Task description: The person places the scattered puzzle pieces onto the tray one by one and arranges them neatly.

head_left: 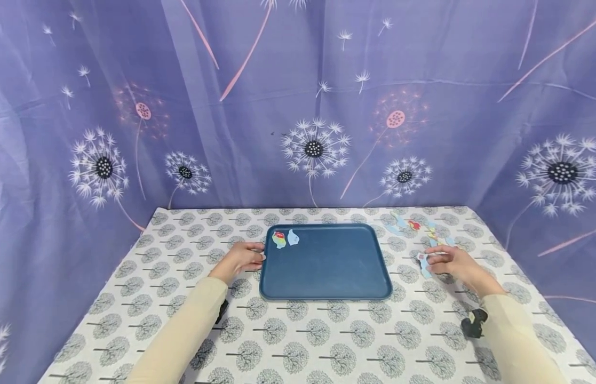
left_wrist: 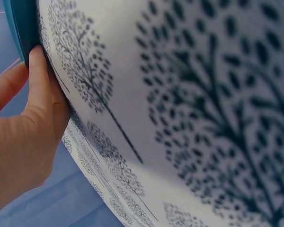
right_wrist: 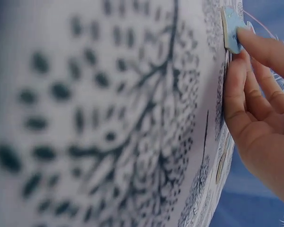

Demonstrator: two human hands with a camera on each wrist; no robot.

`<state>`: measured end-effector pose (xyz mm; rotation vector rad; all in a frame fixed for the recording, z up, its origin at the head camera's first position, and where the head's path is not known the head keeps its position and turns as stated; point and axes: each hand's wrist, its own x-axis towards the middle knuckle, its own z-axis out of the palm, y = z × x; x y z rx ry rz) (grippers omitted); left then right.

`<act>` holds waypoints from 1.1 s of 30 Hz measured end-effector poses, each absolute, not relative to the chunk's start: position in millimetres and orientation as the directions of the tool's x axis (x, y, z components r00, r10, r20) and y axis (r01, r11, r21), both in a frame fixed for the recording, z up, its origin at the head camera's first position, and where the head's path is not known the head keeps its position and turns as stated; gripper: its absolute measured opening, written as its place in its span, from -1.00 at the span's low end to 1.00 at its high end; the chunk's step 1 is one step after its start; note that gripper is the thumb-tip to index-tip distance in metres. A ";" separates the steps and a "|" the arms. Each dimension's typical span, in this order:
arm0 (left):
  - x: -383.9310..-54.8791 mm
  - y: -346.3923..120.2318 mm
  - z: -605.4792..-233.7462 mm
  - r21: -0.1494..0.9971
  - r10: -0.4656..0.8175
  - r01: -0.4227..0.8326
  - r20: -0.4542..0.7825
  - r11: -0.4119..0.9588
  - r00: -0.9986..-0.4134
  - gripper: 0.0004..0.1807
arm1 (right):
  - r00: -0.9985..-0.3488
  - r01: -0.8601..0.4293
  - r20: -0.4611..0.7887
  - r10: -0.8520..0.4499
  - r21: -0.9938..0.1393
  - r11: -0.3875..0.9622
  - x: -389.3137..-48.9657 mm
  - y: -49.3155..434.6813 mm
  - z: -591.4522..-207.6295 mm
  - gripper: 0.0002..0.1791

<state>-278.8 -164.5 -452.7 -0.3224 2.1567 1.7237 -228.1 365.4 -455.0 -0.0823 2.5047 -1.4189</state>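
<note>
A dark blue rectangular tray [head_left: 326, 266] lies on the table. My left hand [head_left: 239, 261] holds its left rim between thumb and fingers; the left wrist view shows the fingertips against the tray's edge [left_wrist: 22, 28]. Two puzzle pieces lie apart in the tray's far left corner: one red, yellow and blue [head_left: 279, 239], one pale blue [head_left: 293, 237]. Right of the tray, my right hand [head_left: 453, 265] pinches a light blue puzzle piece [head_left: 425, 265] with a small printed patch. In the right wrist view, the thumb lies on that piece [right_wrist: 234, 30], close to the tablecloth.
Several loose puzzle pieces, among them a red one [head_left: 414, 225], are scattered at the table's far right, beyond my right hand. A tree-patterned cloth [head_left: 298, 352] covers the table. A purple dandelion-print curtain [head_left: 259, 160] hangs behind it and at both sides.
</note>
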 end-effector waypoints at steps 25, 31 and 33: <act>-280.8 -163.4 -453.7 0.899 0.033 -0.386 -0.400 0.206 -0.916 -0.45 | -0.977 0.067 -0.124 -0.171 -0.950 0.305 -269.1 283.4 -430.2 -0.35; -280.3 -164.1 -453.6 0.899 0.040 -0.385 -0.401 0.210 -0.915 -0.46 | -0.975 0.086 -0.122 -0.185 -0.978 0.191 -282.6 259.9 -430.8 -0.36; -279.8 -163.9 -453.2 0.896 0.036 -0.391 -0.406 0.209 -0.913 -0.46 | -0.975 0.096 -0.123 -0.184 -0.984 0.147 -286.4 252.0 -431.3 -0.37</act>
